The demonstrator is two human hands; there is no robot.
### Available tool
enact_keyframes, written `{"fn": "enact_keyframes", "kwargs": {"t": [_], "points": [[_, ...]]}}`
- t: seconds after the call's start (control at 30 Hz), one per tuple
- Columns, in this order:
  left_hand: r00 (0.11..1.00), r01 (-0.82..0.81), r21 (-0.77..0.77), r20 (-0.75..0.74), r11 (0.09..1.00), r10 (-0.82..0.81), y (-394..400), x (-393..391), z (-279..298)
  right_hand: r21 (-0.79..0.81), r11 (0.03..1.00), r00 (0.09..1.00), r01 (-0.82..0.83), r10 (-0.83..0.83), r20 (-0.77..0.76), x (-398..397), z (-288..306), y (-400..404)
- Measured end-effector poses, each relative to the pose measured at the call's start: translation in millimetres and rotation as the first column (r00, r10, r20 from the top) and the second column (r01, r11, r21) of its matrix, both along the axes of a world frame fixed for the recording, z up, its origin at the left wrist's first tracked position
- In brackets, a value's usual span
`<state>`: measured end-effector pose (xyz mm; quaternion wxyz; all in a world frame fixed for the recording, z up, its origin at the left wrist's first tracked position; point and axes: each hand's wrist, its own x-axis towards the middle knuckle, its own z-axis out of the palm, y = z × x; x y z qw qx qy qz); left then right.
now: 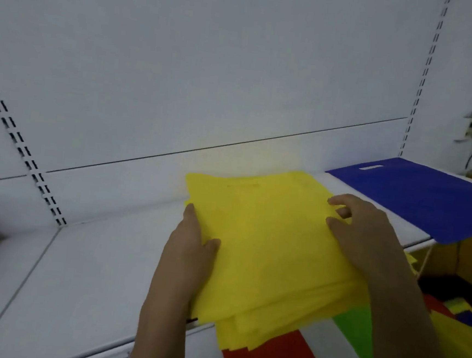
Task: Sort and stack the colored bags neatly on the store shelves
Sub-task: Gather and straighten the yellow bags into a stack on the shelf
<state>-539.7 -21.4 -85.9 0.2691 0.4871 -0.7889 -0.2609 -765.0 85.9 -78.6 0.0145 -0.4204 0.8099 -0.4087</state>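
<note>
Both hands, left hand (pixel 192 243) and right hand (pixel 365 221), apparently grip yellow bags (pixel 266 247) on white shelf (pixel 77 279)

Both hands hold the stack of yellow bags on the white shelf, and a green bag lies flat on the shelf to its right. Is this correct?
Not quite: the head view shows the flat bag to the right is blue, not green. Both the left hand and right hand do hold the yellow stack on the white shelf.
</note>
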Motion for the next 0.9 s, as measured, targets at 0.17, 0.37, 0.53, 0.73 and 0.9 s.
{"fn": "enact_keyframes", "kwargs": {"t": [0.17,0.37,0.53,0.73,0.9], "points": [[0.988,-0.043,0.022,0.150,0.999,0.039,10,-10,3,0.148,0.989,0.999,-0.004,0.011,-0.045,-19,-1,3],[0.945,-0.157,-0.079,0.277,0.984,0.173,19,-26,-5,0.309,0.951,0.990,-0.018,0.061,-0.131,-29,0,11],[0.945,-0.314,-0.154,-0.140,0.937,0.294,43,-14,-3,0.136,0.987,0.989,-0.083,0.098,-0.108,-26,5,27],[0.872,-0.435,-0.232,-0.350,0.870,0.343,80,24,6,-0.135,0.937,0.946,-0.324,0.322,-0.036,19,16,35],[0.810,-0.548,-0.234,-0.386,0.803,0.441,102,88,13,-0.165,0.862,0.875,-0.480,0.483,-0.027,86,18,18]]}}
